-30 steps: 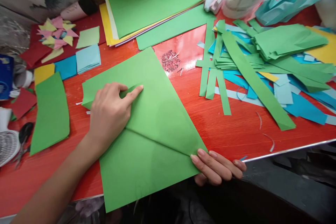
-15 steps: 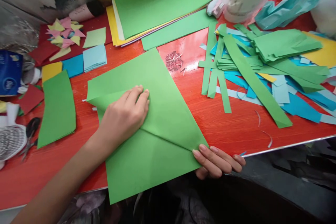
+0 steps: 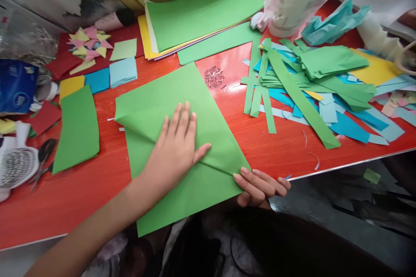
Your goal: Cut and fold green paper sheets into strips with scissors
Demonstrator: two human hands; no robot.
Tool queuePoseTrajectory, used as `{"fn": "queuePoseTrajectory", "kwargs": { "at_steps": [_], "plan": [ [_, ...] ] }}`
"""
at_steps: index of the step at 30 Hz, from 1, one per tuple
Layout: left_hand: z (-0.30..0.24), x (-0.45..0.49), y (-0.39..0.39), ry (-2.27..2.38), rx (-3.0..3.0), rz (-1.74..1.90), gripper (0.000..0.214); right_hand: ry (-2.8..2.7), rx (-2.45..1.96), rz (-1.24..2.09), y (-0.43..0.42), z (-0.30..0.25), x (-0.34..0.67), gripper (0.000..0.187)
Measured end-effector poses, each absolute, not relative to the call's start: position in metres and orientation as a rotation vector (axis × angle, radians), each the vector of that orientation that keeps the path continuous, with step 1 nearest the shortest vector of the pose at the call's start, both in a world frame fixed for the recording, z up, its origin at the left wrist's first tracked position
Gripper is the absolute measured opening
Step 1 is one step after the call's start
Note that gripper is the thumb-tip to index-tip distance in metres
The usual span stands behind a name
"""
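A large green paper sheet [image 3: 208, 108] lies folded on the red table [image 3: 81, 190], one flap laid over the lower part. My left hand [image 3: 177, 149] rests flat on the folded flap, fingers stretched out and pressing down. At the sheet's right corner, by the table's front edge, my right hand [image 3: 260, 186] pinches the paper with the fingers on top and the thumb underneath.
A stack of green and yellow sheets [image 3: 198, 13] lies at the back. Green strips and blue scraps [image 3: 308, 82] pile up on the right. Small coloured squares [image 3: 121, 71], a curved green piece [image 3: 78, 127], scissors [image 3: 42, 162] and a white fan [image 3: 14, 166] sit on the left.
My left hand slid right along the flap and opened flat, pressing the fold down. The right hand kept its pinch on the corner. The view shifted slightly.
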State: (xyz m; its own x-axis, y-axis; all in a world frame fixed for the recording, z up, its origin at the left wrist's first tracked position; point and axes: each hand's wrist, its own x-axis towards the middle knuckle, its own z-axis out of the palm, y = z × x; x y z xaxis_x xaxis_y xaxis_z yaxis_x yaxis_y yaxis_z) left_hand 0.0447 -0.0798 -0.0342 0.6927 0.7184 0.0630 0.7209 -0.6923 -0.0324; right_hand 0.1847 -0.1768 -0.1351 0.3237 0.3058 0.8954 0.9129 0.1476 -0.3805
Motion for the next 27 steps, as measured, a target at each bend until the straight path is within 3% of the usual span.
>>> {"fn": "queuePoseTrajectory", "kwargs": {
  "at_steps": [3,8,14,27],
  "plan": [
    [-0.038,0.054,-0.094,-0.955,-2.941,-0.151,0.052,-1.078,-1.159,-0.77,-0.163,-0.136,0.184,0.028],
    [-0.04,0.061,-0.104,-1.02,-3.025,-0.118,0.075,-1.12,-1.113,-0.802,-0.157,-0.139,0.187,0.027],
    [-0.037,0.056,-0.095,-1.11,-3.076,-0.073,0.083,-1.096,-1.089,-0.824,-0.156,-0.138,0.188,0.029],
    [-0.035,0.018,-0.042,-1.152,-3.023,0.14,0.072,-1.147,-1.24,-0.703,-0.17,-0.139,0.184,0.029]
  ]
}}
